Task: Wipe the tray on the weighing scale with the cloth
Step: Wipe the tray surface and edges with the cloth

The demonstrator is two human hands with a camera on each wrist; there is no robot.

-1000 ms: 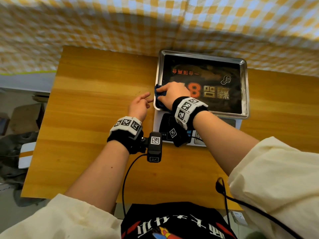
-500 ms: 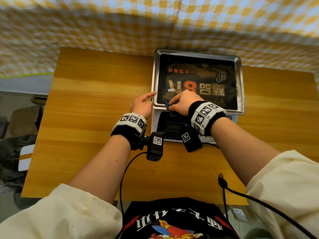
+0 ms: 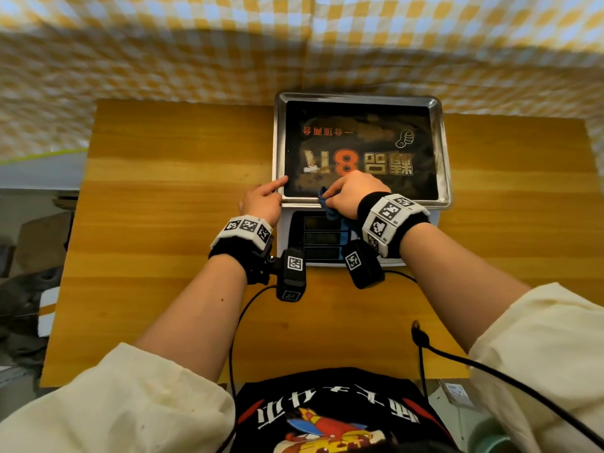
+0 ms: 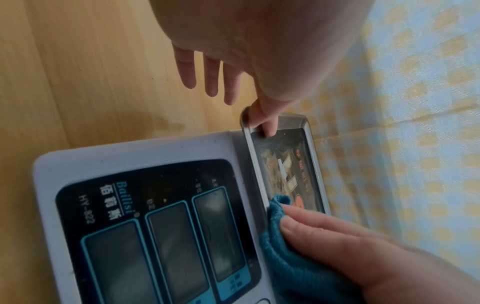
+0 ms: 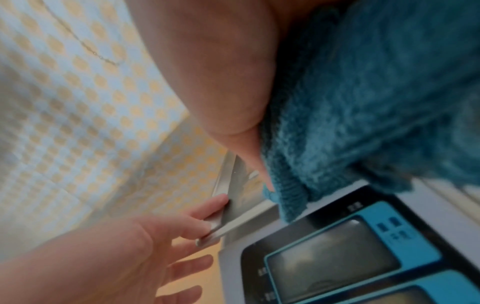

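Blue cloth (image 3: 327, 209) under right hand (image 3: 351, 194), tray (image 3: 442, 152) front edge.

Shop counter: weighing scale (image 3: 330, 237)

Lighting warm and even, daylight apparently filtering through the checked curtain (image 3: 228, 53). Head view sharp, with strong barrel distortion bending the table (image 3: 170, 197) edges. Right wrist view soft: cloth (image 5: 363, 102) blurred. Mild glare on tray (image 3: 439, 106) rim.
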